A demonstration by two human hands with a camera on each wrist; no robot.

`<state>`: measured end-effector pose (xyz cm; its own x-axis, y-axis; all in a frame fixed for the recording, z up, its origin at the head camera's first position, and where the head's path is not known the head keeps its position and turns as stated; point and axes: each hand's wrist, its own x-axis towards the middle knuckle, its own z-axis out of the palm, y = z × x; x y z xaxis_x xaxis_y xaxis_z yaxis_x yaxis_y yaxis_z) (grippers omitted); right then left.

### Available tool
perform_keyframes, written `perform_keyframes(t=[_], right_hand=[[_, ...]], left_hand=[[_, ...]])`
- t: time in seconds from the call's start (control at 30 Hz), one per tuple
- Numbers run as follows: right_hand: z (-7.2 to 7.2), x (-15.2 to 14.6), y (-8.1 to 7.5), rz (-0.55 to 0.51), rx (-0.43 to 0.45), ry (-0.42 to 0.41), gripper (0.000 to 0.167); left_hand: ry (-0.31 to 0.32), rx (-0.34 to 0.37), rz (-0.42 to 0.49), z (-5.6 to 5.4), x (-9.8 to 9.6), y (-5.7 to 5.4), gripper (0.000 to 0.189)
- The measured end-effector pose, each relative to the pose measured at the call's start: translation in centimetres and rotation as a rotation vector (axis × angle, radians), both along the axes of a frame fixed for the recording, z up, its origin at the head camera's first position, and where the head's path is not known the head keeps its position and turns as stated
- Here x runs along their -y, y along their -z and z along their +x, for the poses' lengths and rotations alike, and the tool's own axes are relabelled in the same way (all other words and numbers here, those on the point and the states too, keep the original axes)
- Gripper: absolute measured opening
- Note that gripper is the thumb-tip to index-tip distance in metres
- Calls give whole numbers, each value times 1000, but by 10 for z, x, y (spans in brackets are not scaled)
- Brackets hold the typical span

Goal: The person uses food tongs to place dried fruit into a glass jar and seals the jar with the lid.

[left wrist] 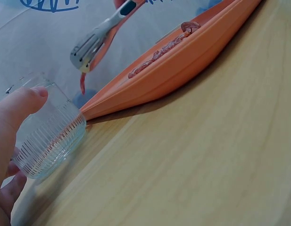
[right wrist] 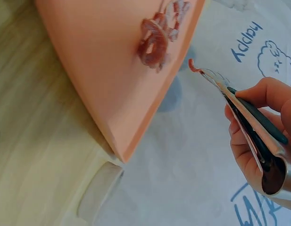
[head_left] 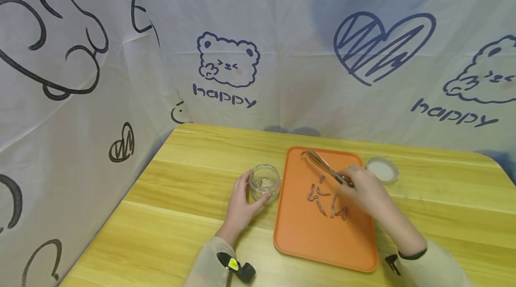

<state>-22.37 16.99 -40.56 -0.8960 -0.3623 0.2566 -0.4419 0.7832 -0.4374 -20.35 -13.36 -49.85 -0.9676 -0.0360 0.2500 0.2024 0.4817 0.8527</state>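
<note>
My left hand grips a ribbed clear glass jar, thumb on one side and fingers round the other. The jar is uncapped beside the orange tray; a little reddish colour shows through its glass. In my right hand is a pair of metal tongs, held over the tray's far part with the head pointing left. From the tongs' tips hangs a small reddish, worm-like strip. Several similar brownish-red strips lie scattered on the middle of the tray.
A round lid with a pale inside lies on the wooden table, right of the tray's far corner. Behind the table and along its left side hangs a white cloth with printed drawings.
</note>
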Motion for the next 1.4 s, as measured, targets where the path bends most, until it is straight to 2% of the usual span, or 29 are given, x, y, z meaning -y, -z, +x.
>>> perform_keyframes(t=[0.33,0.6,0.87,1.2,1.4], right_hand=[[13,0,-13,-28,-78,-9,19],[26,5,-25,-63,-83,-32,21],[39,15,-38,-84,-41,-87,24],[48,30,-33,-107,-50,-199,26],[48,40,-28,-87,-107,-234,22]], left_hand=[[3,4,14,0,0,0,82],[6,-8,21,1,-1,-1,81],[5,-14,8,0,0,-1,81],[5,-23,2,0,0,-1,81],[2,-9,1,0,-1,-2,82]])
